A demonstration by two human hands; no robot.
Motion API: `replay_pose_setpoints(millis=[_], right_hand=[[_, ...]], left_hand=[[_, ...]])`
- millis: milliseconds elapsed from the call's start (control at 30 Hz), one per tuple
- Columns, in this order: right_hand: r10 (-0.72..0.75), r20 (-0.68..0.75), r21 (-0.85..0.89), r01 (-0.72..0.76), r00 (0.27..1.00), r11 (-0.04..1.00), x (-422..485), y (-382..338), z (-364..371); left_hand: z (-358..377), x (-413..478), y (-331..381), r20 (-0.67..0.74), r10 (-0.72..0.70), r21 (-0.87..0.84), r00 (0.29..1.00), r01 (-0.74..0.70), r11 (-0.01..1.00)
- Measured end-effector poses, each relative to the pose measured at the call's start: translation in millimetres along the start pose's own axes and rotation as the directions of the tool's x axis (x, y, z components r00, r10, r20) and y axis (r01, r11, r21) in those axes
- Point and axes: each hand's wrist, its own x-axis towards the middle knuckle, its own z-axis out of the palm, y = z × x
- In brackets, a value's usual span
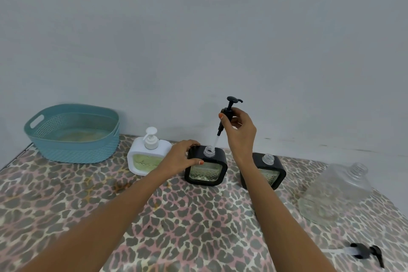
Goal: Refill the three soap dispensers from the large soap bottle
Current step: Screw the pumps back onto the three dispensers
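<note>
While the pump (227,115) is pinched in the right hand (239,130), its tube (215,141) slanted at the neck of the middle dispenser (206,170), which is gripped by the left hand (181,157), the tube could be caught on the rim and soap dripped. The bottle (337,192) is seen well right of that dispenser, its soap level hard to make out. Whether the tube is entering or leaving cannot be told.

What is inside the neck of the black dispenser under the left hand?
The tip of the clear tube of the pump in the right hand. The dispenser's black frame hides how deep it goes.
</note>
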Motion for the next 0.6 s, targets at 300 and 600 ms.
replay_pose_setpoints(millis=[300,600], right_hand=[[-0.017,0.073,-0.053,0.021,0.997,0.998,-9,13,7],[0.080,0.253,-0.237,-0.018,0.964,0.971,-38,50,6]], left_hand=[[0,1,-1,-0.005,0.019,0.008,1.000,-0.019,1.000],[1,2,-7,-0.005,0.017,-0.001,1.000,-0.017,1.000]])
